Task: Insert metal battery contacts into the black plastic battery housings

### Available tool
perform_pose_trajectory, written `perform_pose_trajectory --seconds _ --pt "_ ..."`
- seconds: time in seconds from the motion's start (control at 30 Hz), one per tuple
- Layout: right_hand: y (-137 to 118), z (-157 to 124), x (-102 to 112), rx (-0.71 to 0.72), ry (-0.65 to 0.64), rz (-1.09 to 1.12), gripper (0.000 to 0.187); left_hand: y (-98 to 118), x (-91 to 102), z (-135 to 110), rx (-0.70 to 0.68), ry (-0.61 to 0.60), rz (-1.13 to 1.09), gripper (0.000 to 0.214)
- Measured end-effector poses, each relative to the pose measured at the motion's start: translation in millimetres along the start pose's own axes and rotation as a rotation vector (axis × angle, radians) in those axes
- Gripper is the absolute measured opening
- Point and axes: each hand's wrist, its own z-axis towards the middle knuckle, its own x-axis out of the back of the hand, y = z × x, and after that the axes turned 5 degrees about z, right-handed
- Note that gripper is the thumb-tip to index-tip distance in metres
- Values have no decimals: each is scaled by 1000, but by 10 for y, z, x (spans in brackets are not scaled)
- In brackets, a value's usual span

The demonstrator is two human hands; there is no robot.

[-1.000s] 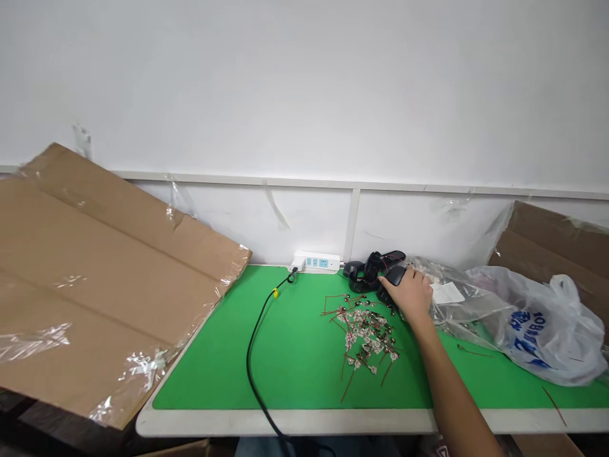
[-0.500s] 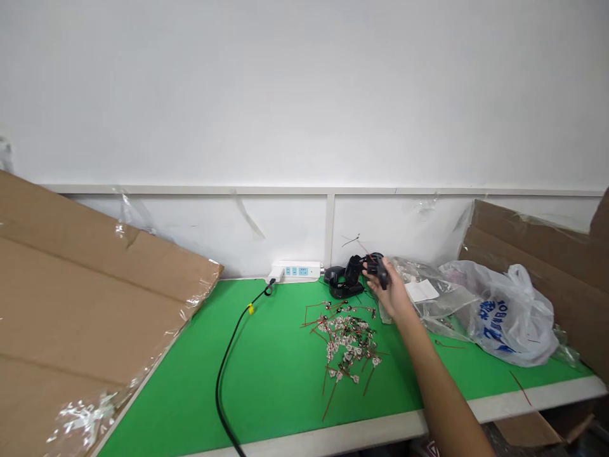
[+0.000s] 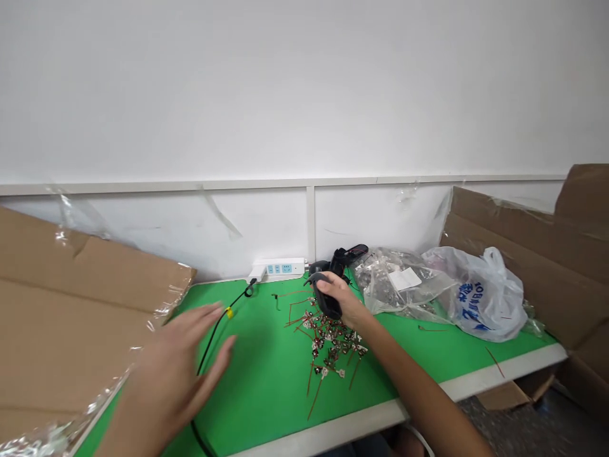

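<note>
My right hand (image 3: 340, 295) grips a black curved plastic housing (image 3: 328, 303) and holds it above the pile of small metal parts with red wires (image 3: 328, 339). My left hand (image 3: 178, 362) is raised at the lower left over the table, fingers apart, with nothing in it; motion blurs it a little. Behind my right hand, more black plastic housings (image 3: 343, 259) lie against the wall, partly hidden. One small loose part with a red wire (image 3: 276, 299) lies apart from the pile.
A white power strip (image 3: 285, 266) stands by the wall with a black cable (image 3: 209, 346) running forward from it. To the right lie a clear bag of parts (image 3: 385, 279) and a white plastic bag (image 3: 490, 295). Cardboard sheets (image 3: 95, 304) flank the green table (image 3: 266, 412).
My right hand has drawn the black housing away from the others, left and nearer to me. My left hand has come into view at the lower left. The view has shifted right.
</note>
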Motion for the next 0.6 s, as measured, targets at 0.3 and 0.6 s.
perform_pose_trajectory --seconds 0.3,0.6 --pt "137 -115 -214 -42 -1 -338 50 97 -1091 554 -344 -349 -218 73" --pt "216 -203 -258 -298 -81 -472 73 70 -1341 157 -261 -217 -454 52"
